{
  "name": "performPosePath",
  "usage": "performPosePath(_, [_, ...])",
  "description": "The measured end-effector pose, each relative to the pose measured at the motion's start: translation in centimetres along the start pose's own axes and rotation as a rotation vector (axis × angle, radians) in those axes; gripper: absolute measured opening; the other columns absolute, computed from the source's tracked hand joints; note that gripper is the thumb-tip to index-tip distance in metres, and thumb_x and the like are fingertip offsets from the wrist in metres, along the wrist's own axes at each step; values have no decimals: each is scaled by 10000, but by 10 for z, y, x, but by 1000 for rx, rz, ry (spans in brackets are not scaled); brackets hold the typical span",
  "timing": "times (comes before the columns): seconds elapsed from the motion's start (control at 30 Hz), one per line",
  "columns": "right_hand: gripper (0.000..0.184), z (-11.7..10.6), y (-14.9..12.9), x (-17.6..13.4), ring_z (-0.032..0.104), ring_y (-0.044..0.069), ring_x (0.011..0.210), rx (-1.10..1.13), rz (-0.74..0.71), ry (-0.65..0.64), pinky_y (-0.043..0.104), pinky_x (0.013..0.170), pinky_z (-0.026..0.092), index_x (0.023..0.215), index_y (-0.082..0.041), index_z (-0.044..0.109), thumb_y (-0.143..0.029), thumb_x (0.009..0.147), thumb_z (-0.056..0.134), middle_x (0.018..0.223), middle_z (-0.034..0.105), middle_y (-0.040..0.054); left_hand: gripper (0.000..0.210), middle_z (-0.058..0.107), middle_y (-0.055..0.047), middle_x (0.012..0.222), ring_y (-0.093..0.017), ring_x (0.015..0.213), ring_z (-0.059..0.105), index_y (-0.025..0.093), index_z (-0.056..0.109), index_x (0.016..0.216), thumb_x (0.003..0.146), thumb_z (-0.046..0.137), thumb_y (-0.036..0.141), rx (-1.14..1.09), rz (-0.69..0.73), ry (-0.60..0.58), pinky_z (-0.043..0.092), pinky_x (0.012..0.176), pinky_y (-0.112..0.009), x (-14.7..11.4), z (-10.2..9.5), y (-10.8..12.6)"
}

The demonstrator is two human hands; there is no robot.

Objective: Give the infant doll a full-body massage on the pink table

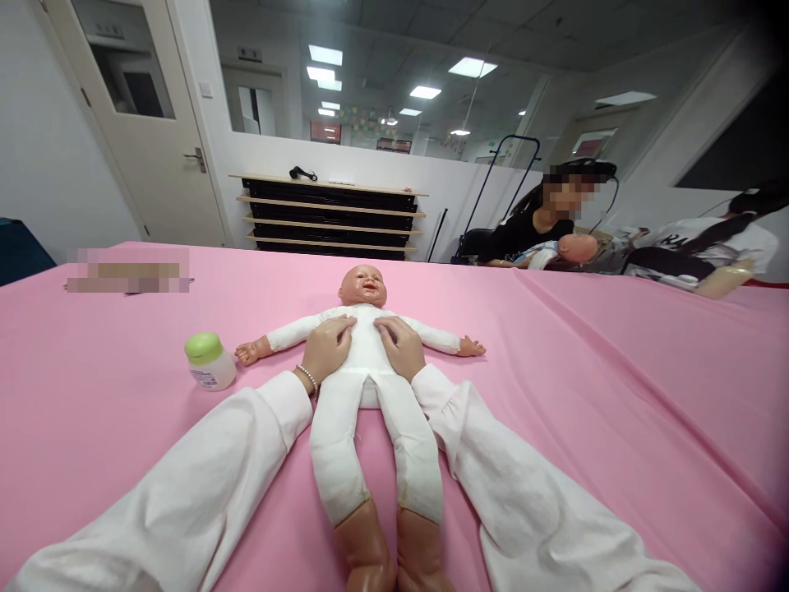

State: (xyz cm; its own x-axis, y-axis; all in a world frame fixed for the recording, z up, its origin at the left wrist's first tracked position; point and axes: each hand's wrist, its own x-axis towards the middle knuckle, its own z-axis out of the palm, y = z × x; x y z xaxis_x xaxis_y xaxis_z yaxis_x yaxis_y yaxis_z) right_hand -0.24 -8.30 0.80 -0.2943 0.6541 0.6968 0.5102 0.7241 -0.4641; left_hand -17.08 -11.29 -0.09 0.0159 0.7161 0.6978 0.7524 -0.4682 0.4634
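A baby doll [368,349] lies on its back with its head at the far end, arms spread and legs toward me. Its body is white cloth; the head, hands and feet are skin-toned plastic. My left hand [328,345] is closed against the left side of its chest, fingers bent and held together. On the opposite side of the chest, my right hand [402,347] is closed against the cloth in a matching way. Some fingers of both hands are hidden. Beside the doll's hand on the left stands a frosted jar [213,374] with a green lid.
Pink cloth [555,427] covers the table. A blurred-out item [129,271] lies at the far left. Behind the table are a low shelf rack [333,215] and a blue-framed trolley [499,185]. Two people sit at the right, one with another doll [576,248].
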Motion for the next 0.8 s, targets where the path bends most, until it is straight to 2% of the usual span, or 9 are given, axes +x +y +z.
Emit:
performPosePath(0.07, [281, 0, 0, 0, 590, 166, 993, 37, -44, -58, 325, 929, 445, 919, -180, 648, -273, 880, 386, 1002, 666, 65, 302, 681, -49, 1046, -172, 1042, 599, 175, 656, 997, 828, 406, 169, -57, 62, -22, 468, 948, -354, 0, -1, 1])
performPosePath(0.17, [325, -1, 3, 2, 556, 167, 1088, 50, -33, -151, 355, 996, 404, 992, -178, 647, -286, 891, 357, 1110, 637, 68, 308, 672, -46, 1068, -169, 1058, 589, 180, 652, 1011, 841, 395, 188, -117, 92, -66, 456, 963, -361, 0, -3, 3])
performPosePath(0.3, [373, 0, 7, 6, 443, 172, 1236, 48, -18, -276, 421, 1075, 310, 1154, -205, 579, -283, 893, 323, 1272, 536, 51, 356, 608, -44, 1193, -162, 1171, 509, 189, 617, 1105, 866, 353, 217, -171, 72, -175, 378, 1039, -383, 2, -2, -1])
performPosePath(0.4, [384, 2, 9, 8, 378, 181, 1290, -8, 40, -308, 465, 1096, 254, 1209, -241, 536, -272, 883, 336, 1338, 471, 33, 380, 501, -29, 1324, -171, 1281, 389, 227, 555, 1201, 897, 331, 267, -148, 13, -261, 273, 1094, -424, 6, 3, -7])
performPosePath(0.5, [407, 4, 9, 9, 341, 218, 1312, -99, 202, -256, 491, 1099, 232, 1243, -215, 512, -283, 867, 372, 1381, 412, 57, 398, 383, -49, 1412, -224, 1340, 281, 228, 504, 1259, 902, 348, 311, -69, -120, -264, 224, 1093, -489, 8, 9, -14])
performPosePath(0.6, [424, 4, 8, 8, 381, 257, 1282, -157, 325, -152, 465, 1088, 276, 1216, -143, 538, -303, 838, 430, 1353, 442, 111, 404, 389, -93, 1405, -261, 1329, 299, 176, 516, 1246, 881, 393, 298, -2, -231, -166, 260, 1078, -487, 8, 12, -15])
performPosePath(0.73, [304, 3, 5, 4, 548, 241, 1092, -184, 279, 20, 421, 976, 418, 1043, -179, 631, -270, 819, 448, 1138, 618, 84, 358, 554, -105, 1257, -241, 1224, 456, 140, 602, 1130, 845, 391, 189, 78, -239, -17, 343, 1051, -434, 5, 8, -9])
performPosePath(0.8, [276, 1, 4, 2, 589, 222, 1002, -181, 215, 50, 395, 914, 460, 986, -187, 646, -266, 831, 432, 1035, 658, 70, 342, 614, -92, 1174, -222, 1165, 514, 143, 636, 1060, 824, 389, 151, 88, -199, 11, 375, 1037, -412, 4, 5, -6])
